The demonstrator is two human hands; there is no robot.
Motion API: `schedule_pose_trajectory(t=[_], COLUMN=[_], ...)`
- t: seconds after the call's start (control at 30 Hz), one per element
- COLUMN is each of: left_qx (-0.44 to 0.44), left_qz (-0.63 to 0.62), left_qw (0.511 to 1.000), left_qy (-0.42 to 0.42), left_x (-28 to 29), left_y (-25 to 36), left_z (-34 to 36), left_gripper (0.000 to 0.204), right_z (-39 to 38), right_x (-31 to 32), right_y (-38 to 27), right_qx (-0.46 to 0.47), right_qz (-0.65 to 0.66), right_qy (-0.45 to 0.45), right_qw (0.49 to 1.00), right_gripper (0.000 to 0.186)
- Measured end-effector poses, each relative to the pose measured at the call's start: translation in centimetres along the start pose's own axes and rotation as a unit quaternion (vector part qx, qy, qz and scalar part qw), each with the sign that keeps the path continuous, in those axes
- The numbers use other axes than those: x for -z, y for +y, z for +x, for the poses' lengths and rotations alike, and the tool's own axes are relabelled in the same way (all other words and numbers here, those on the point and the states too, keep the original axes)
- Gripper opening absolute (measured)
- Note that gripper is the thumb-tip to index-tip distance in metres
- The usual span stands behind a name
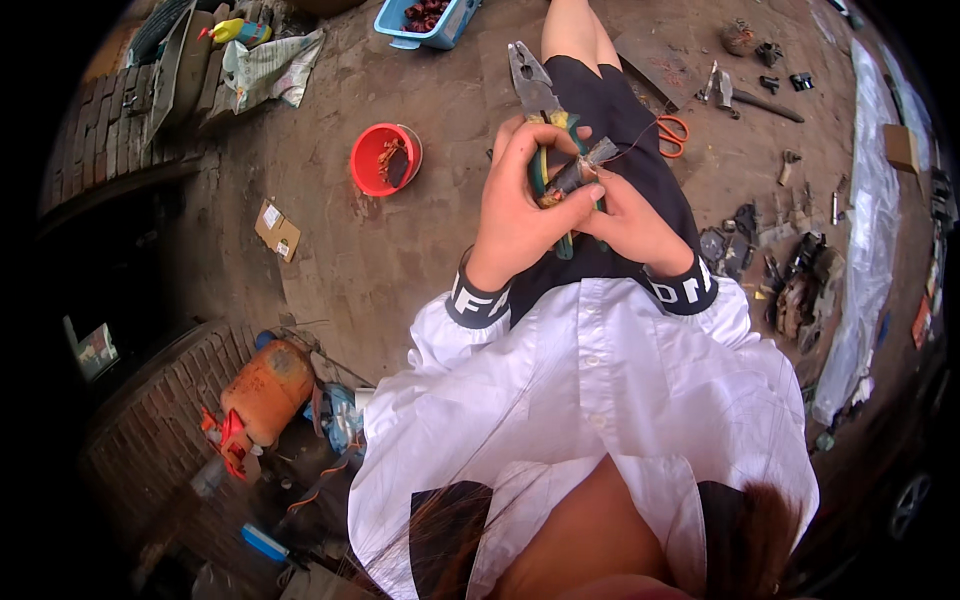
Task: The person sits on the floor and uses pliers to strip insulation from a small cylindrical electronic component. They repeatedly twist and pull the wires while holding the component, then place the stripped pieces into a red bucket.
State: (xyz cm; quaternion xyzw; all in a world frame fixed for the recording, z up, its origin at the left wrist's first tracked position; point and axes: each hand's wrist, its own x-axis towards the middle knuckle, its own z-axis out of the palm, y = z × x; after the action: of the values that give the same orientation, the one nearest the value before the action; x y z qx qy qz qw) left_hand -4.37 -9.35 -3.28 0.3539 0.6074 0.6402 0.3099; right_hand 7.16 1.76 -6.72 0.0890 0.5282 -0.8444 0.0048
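Over my lap my two hands meet. My left hand [515,205] is closed around pliers [533,92] with green and yellow handles, their metal jaws pointing away from me and slightly parted. Between the hands lies a short, dark, cylindrical piece [570,182] with a pale grey end, and a thin wire sticks out from it. My right hand [640,222] grips this piece from the right, while my left thumb presses along its near side. Some right fingers are hidden behind the piece and the handles. The jaws hold nothing that I can see.
A red bucket [370,172] with copper-coloured scraps stands left, a blue basket [425,38] of dark red coils beyond. Orange-handled scissors [673,136], a hammer [765,104] and metal parts [800,285] lie right. A rusty tank [268,390] sits near left.
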Motion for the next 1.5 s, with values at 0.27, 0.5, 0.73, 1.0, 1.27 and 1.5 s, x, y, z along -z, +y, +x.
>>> schedule_pose_trajectory(t=[0.27,0.5,0.73,1.0,1.27,1.5], left_qx=[-0.133,0.025,0.114,0.08,0.035,-0.005], left_qz=[0.263,-0.156,-0.336,-0.253,-0.072,0.031], left_qw=[0.945,0.96,0.911,0.935,0.968,0.969], left_qy=[0.141,0.231,0.211,0.237,0.237,0.246], left_x=[0.4,1.9,5.6,6.0,6.0,5.8], left_y=[0.7,0.8,1.2,1.0,1.7,1.6], left_z=[-2.1,-2.3,-2.7,-2.8,-2.5,-2.6], left_gripper=[0.041,0.031,0.04,0.033,0.028,0.033], right_z=[-0.4,-1.3,-2.6,-1.9,-2.2,-2.4], right_x=[-2.3,-2.4,-2.0,-1.6,-2.1,-2.1], right_y=[-1.6,-1.5,-0.7,-1.5,-1.8,-2.1], right_qx=[-0.004,-0.004,-0.035,0.08,0.065,0.065], right_qz=[0.038,0.072,0.008,-0.117,-0.164,-0.173], right_qy=[0.072,0.035,0.035,-0.033,-0.046,-0.033], right_qw=[0.997,0.997,0.999,0.989,0.983,0.982], right_gripper=[0.022,0.024,0.031,0.017,0.015,0.015])
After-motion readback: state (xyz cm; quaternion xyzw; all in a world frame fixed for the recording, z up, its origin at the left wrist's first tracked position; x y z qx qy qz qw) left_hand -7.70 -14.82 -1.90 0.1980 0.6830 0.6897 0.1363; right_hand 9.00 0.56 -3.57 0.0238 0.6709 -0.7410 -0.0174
